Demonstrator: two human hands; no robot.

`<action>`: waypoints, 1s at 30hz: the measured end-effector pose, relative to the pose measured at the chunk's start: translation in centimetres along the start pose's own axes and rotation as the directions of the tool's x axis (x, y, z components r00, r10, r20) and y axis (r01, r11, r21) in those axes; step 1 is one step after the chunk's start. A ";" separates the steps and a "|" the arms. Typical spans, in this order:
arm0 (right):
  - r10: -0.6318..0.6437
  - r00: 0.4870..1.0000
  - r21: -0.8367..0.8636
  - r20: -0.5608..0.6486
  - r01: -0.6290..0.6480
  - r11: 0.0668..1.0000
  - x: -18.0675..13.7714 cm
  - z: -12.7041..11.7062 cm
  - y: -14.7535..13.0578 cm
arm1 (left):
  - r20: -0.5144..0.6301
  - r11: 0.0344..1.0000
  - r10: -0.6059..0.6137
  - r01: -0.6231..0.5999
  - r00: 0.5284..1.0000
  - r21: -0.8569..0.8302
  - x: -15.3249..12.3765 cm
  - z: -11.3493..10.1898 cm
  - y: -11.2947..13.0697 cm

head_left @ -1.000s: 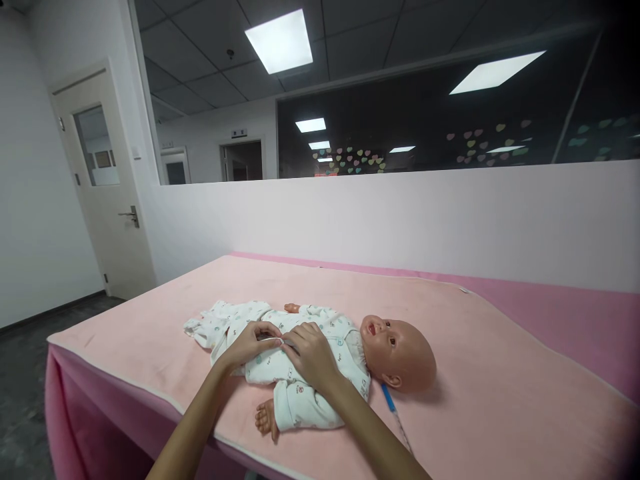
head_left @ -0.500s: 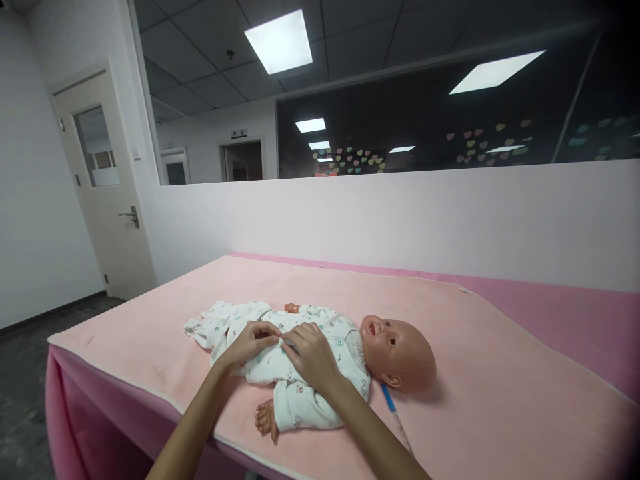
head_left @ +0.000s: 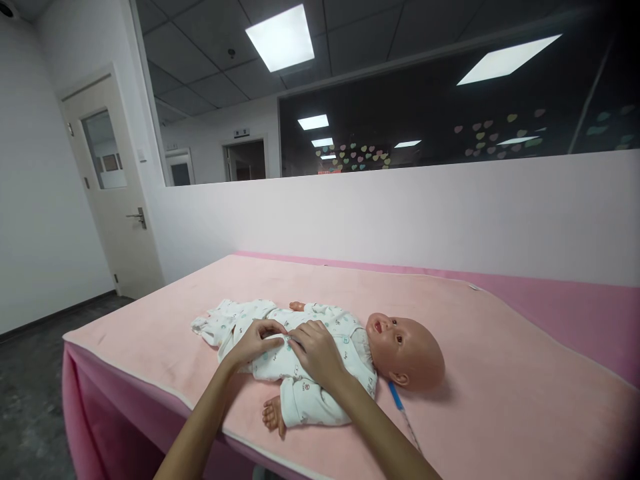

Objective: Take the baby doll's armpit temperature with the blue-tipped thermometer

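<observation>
A baby doll (head_left: 407, 350) lies on its back, head to the right, dressed in a white patterned romper (head_left: 270, 363). Over its belly, my left hand (head_left: 257, 343) pinches the romper's front with thumb and forefinger. My right hand (head_left: 317, 350) meets it there from the right, fingers bent and closed on the same bit of cloth. A small fastening seems to lie between the fingertips, too small to make out. The doll's near hand (head_left: 273, 415) pokes out of its sleeve towards me; the far hand (head_left: 297, 306) shows beyond the body.
Pink padded cloth covers the table (head_left: 500, 400), its near edge close in front of me. A blue-ended strip (head_left: 395, 395), partly hidden by my right forearm, lies below the doll's head. A low white wall (head_left: 400, 220) with glass above runs behind; a door (head_left: 113, 193) stands left.
The view has shifted slightly, so the scene sits a little further right. Both hands stay at the romper's front, fingertips close together; the doll lies as before.
</observation>
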State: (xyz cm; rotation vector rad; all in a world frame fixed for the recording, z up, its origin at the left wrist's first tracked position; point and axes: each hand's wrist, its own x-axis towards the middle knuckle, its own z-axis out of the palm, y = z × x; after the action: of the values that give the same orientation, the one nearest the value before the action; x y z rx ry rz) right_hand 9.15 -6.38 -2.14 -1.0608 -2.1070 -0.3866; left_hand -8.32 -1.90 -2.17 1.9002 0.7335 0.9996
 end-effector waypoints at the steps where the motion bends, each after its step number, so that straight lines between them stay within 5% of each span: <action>1: -0.001 1.000 -0.002 0.000 0.001 1.000 0.0 0.0 0.0 | -0.014 1.000 0.004 -0.003 1.000 0.016 0.0 0.0 -0.1; 8: -0.004 1.000 -0.011 0.003 0.004 1.000 0.1 0.0 0.0 | -0.060 0.999 0.026 -0.023 0.998 0.040 0.1 0.2 -0.5; 18: -0.004 1.000 -0.025 0.003 0.004 1.000 0.1 -0.1 0.0 | 0.029 0.998 0.058 -0.059 0.998 0.031 -0.1 0.2 0.8; 30: 0.011 1.000 -0.003 0.010 -0.011 1.000 0.1 0.1 0.0 | -0.055 0.988 0.096 -0.088 0.994 0.123 0.0 0.4 0.2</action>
State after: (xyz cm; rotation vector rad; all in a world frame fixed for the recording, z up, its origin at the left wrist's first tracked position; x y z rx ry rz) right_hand 9.09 -6.28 -2.12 -1.0772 -2.1093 -0.3801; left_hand -7.90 -2.17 -2.08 2.0313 0.7620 1.0962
